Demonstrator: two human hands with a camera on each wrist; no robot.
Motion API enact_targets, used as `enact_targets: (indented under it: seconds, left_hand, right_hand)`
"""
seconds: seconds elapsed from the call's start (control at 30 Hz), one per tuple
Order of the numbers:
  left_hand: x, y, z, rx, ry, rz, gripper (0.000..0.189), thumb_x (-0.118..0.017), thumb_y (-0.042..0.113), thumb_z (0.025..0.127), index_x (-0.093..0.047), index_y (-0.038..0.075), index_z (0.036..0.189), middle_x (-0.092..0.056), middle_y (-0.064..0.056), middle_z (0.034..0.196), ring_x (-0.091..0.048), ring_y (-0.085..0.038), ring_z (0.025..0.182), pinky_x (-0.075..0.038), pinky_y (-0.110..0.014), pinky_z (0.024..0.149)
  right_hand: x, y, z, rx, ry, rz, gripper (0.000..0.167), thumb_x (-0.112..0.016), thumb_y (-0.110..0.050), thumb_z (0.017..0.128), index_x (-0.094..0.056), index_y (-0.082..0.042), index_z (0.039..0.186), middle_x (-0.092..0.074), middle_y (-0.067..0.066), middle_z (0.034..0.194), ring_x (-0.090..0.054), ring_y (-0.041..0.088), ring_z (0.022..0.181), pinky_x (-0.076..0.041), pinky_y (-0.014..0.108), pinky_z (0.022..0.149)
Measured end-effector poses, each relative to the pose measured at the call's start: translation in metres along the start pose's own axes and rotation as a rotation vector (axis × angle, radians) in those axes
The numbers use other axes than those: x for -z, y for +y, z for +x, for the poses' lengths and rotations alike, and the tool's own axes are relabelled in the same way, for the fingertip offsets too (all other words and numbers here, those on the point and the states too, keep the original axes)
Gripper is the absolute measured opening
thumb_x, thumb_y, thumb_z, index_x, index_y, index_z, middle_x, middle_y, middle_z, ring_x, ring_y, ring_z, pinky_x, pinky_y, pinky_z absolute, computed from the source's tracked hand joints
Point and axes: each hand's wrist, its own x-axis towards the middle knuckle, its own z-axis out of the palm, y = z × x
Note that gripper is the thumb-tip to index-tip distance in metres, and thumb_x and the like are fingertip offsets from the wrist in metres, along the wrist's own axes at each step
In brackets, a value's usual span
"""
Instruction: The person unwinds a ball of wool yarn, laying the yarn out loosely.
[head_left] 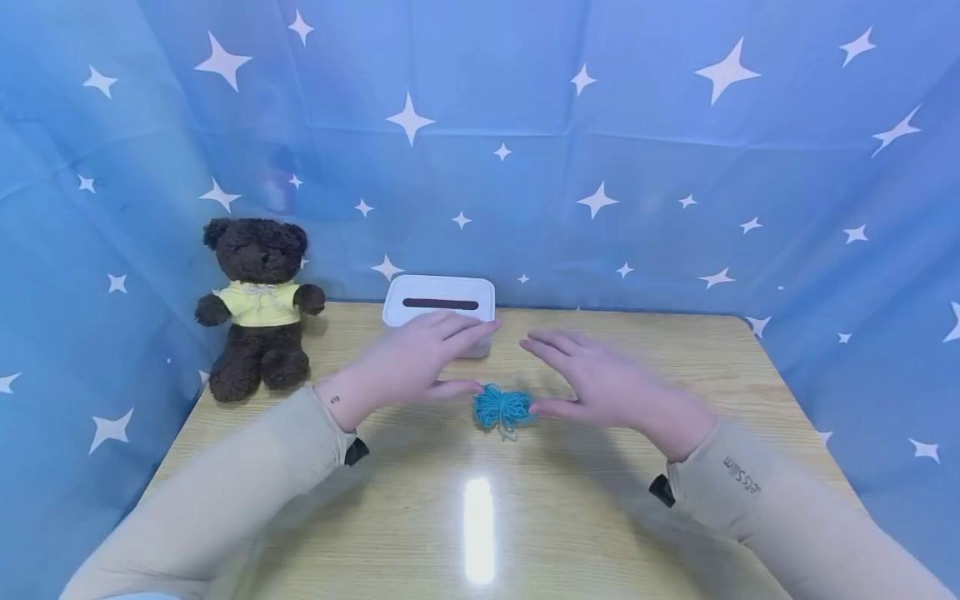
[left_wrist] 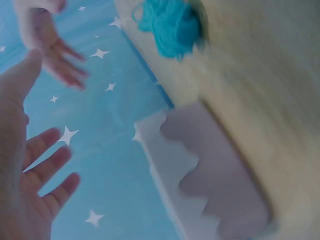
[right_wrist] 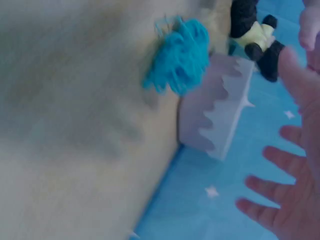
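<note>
A bundle of turquoise yarn [head_left: 504, 408], tied round its middle, lies on the wooden table between both hands. My left hand [head_left: 420, 358] hovers to its left with fingers extended and nothing in its grasp. On the other side my right hand [head_left: 607, 379] is held in the air, fingers straight, its thumb tip overlapping the yarn's edge in the head view. The left wrist view shows the yarn [left_wrist: 170, 27] beyond the spread left fingers [left_wrist: 52, 162]. In the right wrist view the yarn [right_wrist: 180, 57] sits apart from the spread right fingers [right_wrist: 275, 190].
Behind the left hand stands a white tissue box [head_left: 442, 287] with a dark slot in its lid and a wavy two-tone side. A dark brown teddy bear [head_left: 262, 308] in a yellow top is at the table's back left. A blue star-patterned curtain [head_left: 480, 167] surrounds the table [head_left: 637, 333].
</note>
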Motion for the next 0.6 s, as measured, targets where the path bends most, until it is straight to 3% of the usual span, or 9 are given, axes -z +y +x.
enact_targets:
  seconds: [0.13, 0.3, 0.47, 0.6]
  left_hand:
    - [-0.023, 0.006, -0.009, 0.106, -0.071, -0.147, 0.08, -0.077, 0.051, 0.102, -0.048, 0.012, 0.166, -0.065, -0.01, 0.157, -0.064, -0.031, 0.144, -0.052, -0.048, 0.123]
    - [-0.057, 0.013, -0.013, 0.222, -0.179, -0.289, 0.081, -0.081, 0.048, 0.099, -0.049, 0.013, 0.165, -0.057, -0.012, 0.165, -0.057, -0.034, 0.152, -0.046, -0.052, 0.128]
    - [-0.083, 0.014, -0.012, 0.28, -0.177, -0.36, 0.086, -0.085, 0.046, 0.095, -0.048, 0.012, 0.165, -0.053, -0.017, 0.168, -0.053, -0.037, 0.155, -0.042, -0.055, 0.131]
    - [-0.096, 0.013, -0.013, 0.291, -0.158, -0.403, 0.09, -0.089, 0.044, 0.092, -0.049, 0.012, 0.165, -0.054, -0.018, 0.167, -0.053, -0.037, 0.155, -0.043, -0.055, 0.13]
  right_hand:
    - [-0.027, -0.005, 0.005, -0.04, 0.01, 0.139, 0.071, -0.076, -0.051, 0.102, -0.056, -0.011, 0.158, -0.064, 0.011, 0.157, -0.065, 0.035, 0.142, -0.055, 0.056, 0.118]
    - [-0.053, -0.008, 0.012, -0.094, 0.011, 0.264, 0.058, -0.078, -0.042, 0.103, -0.063, -0.012, 0.15, -0.069, 0.01, 0.149, -0.072, 0.032, 0.129, -0.06, 0.054, 0.11]
    - [-0.07, -0.007, 0.014, -0.176, 0.02, 0.402, 0.053, -0.081, -0.036, 0.101, -0.065, -0.014, 0.146, -0.071, 0.008, 0.146, -0.073, 0.031, 0.125, -0.062, 0.055, 0.106]
    - [-0.084, -0.004, 0.015, -0.187, 0.025, 0.46, 0.049, -0.084, -0.034, 0.099, -0.068, -0.014, 0.14, -0.074, 0.005, 0.138, -0.073, 0.025, 0.118, -0.062, 0.049, 0.102]
